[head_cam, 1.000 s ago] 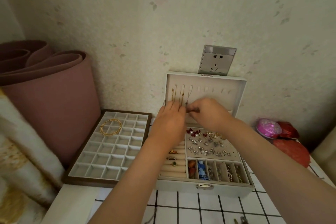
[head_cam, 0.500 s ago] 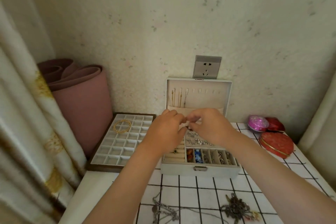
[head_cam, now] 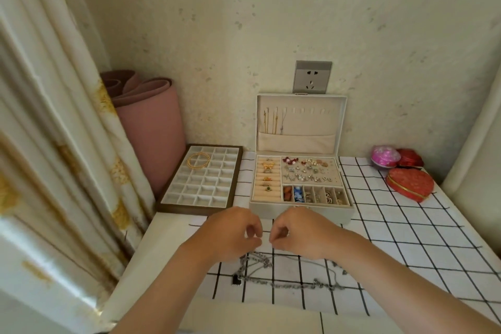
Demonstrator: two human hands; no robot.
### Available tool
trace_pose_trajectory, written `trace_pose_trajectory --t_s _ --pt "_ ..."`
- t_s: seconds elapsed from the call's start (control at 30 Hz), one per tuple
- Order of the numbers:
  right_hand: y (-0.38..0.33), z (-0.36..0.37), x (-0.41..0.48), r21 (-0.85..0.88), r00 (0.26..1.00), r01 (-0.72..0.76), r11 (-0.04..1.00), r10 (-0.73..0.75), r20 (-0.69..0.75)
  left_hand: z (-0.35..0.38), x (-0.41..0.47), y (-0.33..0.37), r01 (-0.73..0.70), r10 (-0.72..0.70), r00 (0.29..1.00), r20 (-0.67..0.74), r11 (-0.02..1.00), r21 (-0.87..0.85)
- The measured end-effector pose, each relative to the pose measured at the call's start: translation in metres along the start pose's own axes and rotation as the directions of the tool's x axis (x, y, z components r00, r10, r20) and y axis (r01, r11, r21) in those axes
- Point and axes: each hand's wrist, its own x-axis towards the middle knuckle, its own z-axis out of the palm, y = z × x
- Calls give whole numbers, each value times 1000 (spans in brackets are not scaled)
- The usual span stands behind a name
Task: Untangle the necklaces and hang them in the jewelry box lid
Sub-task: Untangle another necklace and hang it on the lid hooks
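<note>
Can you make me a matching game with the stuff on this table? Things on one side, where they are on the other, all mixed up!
Things
1. gold bangles
2. red heart box
3. hung necklaces
4. tangled chains

Places
A. on the checked cloth, in front of the jewelry box
B. in the white divided tray
C. in the open lid
D. far right, near a pink round box

Pairs: 1-B, 2-D, 3-C, 4-A

Forearms (head_cam: 168,276) extended forward; left grip (head_cam: 230,234), right grip (head_cam: 302,233) side by side, fingers (head_cam: 279,232) curled inward.
</note>
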Motion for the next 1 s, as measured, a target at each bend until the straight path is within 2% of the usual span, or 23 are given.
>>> trace_pose_trajectory --t_s 0.27,0.5,0.57,0.63,0.7,0.77,0.87,0.93,1.0 --pt "5 21 -1 -71 998 13 997 -8 64 15 -14 -13 53 -59 994 91 996 68" --pt "3 22 2 -209 999 39 977 -40 3 8 -22 -26 146 -146 987 73 989 11" --pt "-4 26 0 -156 998 60 986 -57 25 8 -25 -23 142 -136 984 113 989 -44" --pt "-13 32 -4 -105 992 75 992 -64 107 9 -29 -18 141 -116 973 197 983 -115" --pt "-18 36 -5 -118 982 86 989 -64 176 12 -31 -14 110 -86 966 245 990 -87" --pt "-19 38 -4 -122 978 96 988 -70 196 15 -32 -14 69 -60 968 245 997 -28" --pt "-16 35 -2 -86 969 73 994 -51 240 18 -33 -14 58 -42 974 225 996 -62" --pt "-15 31 0 36 965 11 999 -20 261 18 -34 -13 67 -39 973 226 991 -116" --pt "-15 25 2 185 975 -19 982 -23 221 16 -32 -13 134 -76 969 234 961 -244"
